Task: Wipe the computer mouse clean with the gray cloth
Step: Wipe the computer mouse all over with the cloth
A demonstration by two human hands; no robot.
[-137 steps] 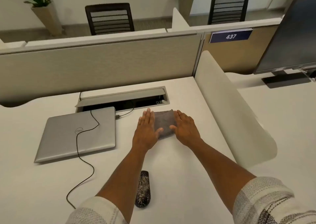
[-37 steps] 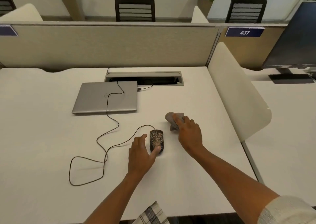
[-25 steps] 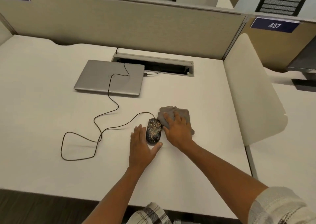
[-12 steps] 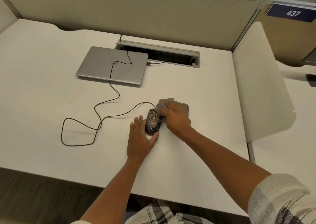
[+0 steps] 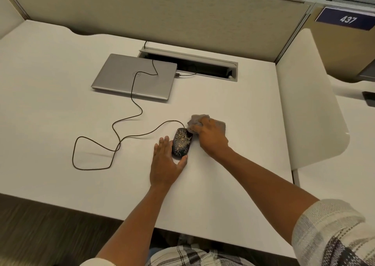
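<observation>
Cloth (image 5: 220,125) now nearer mouse (image 5: 182,145), perhaps touching.

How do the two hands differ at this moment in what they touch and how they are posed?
The left hand lies flat and open, its fingers and thumb bracketing the mouse; the right hand is curled, gripping the gray cloth. The left hand sits nearer the desk's front edge than the right. Both rest on the desk, flanking the mouse.

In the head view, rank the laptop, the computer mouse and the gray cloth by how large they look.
1. Laptop, by far the largest.
2 and 3. Computer mouse and gray cloth: unsure, since the right hand covers much of the cloth.
</observation>
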